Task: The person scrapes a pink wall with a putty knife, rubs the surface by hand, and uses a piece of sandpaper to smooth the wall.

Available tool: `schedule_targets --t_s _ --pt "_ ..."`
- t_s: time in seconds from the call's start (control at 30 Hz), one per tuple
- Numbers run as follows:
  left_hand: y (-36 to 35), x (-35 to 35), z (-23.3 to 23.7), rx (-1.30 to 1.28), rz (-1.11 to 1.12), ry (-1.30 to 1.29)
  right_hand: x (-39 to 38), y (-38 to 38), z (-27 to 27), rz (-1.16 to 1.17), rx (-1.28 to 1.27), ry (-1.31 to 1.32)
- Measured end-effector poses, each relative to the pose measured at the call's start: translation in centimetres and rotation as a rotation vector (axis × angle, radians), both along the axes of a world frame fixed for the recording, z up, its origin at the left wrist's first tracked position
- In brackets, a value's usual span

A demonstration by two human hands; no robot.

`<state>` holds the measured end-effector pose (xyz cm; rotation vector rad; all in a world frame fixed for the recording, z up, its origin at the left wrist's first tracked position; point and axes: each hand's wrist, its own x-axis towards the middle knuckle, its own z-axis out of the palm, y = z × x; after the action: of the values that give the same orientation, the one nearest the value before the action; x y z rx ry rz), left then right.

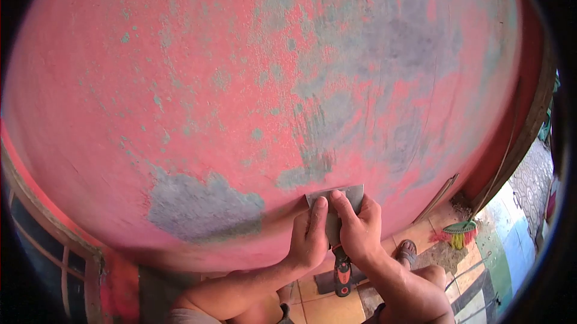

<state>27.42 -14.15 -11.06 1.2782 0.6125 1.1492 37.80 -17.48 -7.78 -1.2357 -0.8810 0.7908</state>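
Both of my hands grip a paint scraper with a wide metal blade and a black and orange handle. The blade's edge meets the pink wall, and the handle hangs down toward the floor. My left hand closes on the left side of the blade, its thumb lying along the metal. On the other side, my right hand is closed with its thumb pressed on the blade. Just above the blade, pink paint gives way to grey-green streaks. A large bare grey patch lies to the left.
At the right, a broom with red, yellow and green bristles leans by the wall's end. Tiled floor lies below, with a sandalled foot on it. A framed window is at lower left.
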Motion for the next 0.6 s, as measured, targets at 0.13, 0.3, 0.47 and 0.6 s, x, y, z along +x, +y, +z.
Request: schedule_targets --t_s 0.13,0.3,0.47,0.6 --pt "-0.3 -0.2 0.1 0.032 0.013 0.009 -0.3 0.3 -1.1 -0.055 -0.012 -0.014" --pt "0.2 -0.5 -1.1 0.027 -0.013 0.066 -0.4 0.4 -0.6 -0.058 -0.004 -0.009" --pt "0.7 0.3 -1.2 0.069 0.073 0.088 -0.1 0.7 -0.8 -0.042 -0.009 0.018" --pt "0.6 1.2 -0.7 0.128 0.162 0.031 0.0 1.0 -1.1 -0.044 0.017 0.018"
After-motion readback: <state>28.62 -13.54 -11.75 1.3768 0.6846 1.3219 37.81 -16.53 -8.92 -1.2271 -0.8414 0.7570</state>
